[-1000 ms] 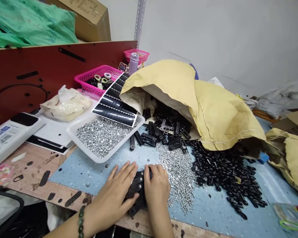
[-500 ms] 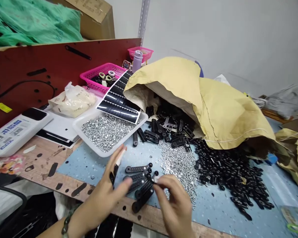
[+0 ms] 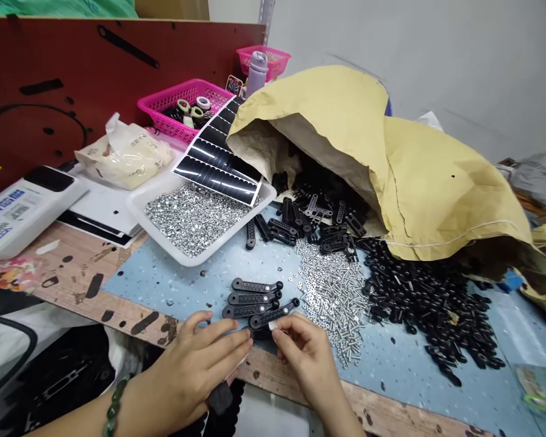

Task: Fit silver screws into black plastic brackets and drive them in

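Note:
Several flat black plastic arms point(image 3: 253, 298) lie side by side on the blue mat near the table's front edge. My left hand point(image 3: 199, 370), with a green bead bracelet at the wrist, lies over the front edge, its fingers closed round a black part point(image 3: 220, 397). My right hand point(image 3: 307, 352) pinches the end of the nearest black arm point(image 3: 260, 332), where the fingertips of both hands meet. A pile of small silver screws point(image 3: 332, 292) lies just right of the arms.
A white tray of silver nuts point(image 3: 192, 213) stands behind, with black sticker strips point(image 3: 216, 164) leaning on it. A yellow paper sack point(image 3: 391, 176) spills black parts point(image 3: 425, 303). Pink baskets point(image 3: 186, 103), a tissue pack point(image 3: 122, 155) and a white device point(image 3: 20, 209) sit at left.
The black arms were under both hands, then got spread out. They now lie in a row, and both hands have drawn back to the front edge on the nearest one.

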### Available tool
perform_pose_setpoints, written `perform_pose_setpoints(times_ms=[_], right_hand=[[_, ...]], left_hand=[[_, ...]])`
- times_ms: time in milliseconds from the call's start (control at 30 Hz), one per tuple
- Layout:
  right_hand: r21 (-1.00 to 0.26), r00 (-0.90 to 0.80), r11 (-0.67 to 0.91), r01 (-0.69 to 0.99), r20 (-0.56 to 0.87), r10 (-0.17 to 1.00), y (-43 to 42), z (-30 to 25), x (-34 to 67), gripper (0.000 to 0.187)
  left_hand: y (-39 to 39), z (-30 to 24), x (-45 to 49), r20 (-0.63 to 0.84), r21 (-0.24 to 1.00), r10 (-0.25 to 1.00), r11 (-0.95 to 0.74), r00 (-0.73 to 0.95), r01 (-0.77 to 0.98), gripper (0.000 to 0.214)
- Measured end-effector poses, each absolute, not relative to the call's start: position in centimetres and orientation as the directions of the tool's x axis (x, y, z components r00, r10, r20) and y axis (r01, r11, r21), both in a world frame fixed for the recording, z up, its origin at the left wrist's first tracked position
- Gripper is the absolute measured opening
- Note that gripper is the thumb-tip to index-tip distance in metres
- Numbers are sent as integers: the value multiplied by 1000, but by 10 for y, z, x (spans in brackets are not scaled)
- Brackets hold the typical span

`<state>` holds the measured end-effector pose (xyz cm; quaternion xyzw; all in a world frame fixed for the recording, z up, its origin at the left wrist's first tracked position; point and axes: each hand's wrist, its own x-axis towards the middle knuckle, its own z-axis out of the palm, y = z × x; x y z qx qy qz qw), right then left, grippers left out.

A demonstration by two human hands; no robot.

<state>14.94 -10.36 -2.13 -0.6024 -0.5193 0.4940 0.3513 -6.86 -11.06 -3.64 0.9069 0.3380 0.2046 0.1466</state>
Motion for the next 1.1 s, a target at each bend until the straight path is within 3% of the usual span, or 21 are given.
perform_pose_setpoints(times_ms=[300, 467, 567, 633, 733, 833, 967, 1033, 1100], right_hand=[[-852, -59, -103, 514, -155, 986, -103, -17, 145, 15], [-655, -41, -39, 755, -107, 993, -105, -21, 149, 5], [-563, -29, 56, 824, 57, 998, -109, -16, 151, 25], [-599, -132, 220, 770, 188, 973, -111, -7, 147, 31], [-679, -390, 483, 553, 302, 870, -115, 7, 134, 36], [-677, -481, 579, 454, 361, 799, -120, 14, 126, 40], [-827, -255, 397, 398, 316, 914, -121, 13, 140, 30], [-899, -112, 193, 393, 161, 981, -115, 8, 154, 17], [-929, -52, -9, 369, -30, 998, -104, 1, 165, 7]], left_hand=[[-112, -38, -65, 229, 463, 690, -698, 687, 547, 60], [-110, -26, -62, 152, 503, 702, -661, 696, 557, 65], [-102, -8, -61, 68, 598, 706, -594, 705, 538, 74], [-97, 2, -61, 65, 656, 715, -556, 696, 510, 76], [-95, 7, -59, 61, 733, 709, -509, 702, 451, 77], [-99, 3, -58, -15, 808, 747, -383, 665, 448, 69], [-103, -3, -59, -26, 823, 878, -252, 478, 509, 56], [-101, -6, -59, 30, 771, 882, -319, 470, 551, 55], [-98, -10, -57, 83, 660, 816, -475, 573, 582, 58]])
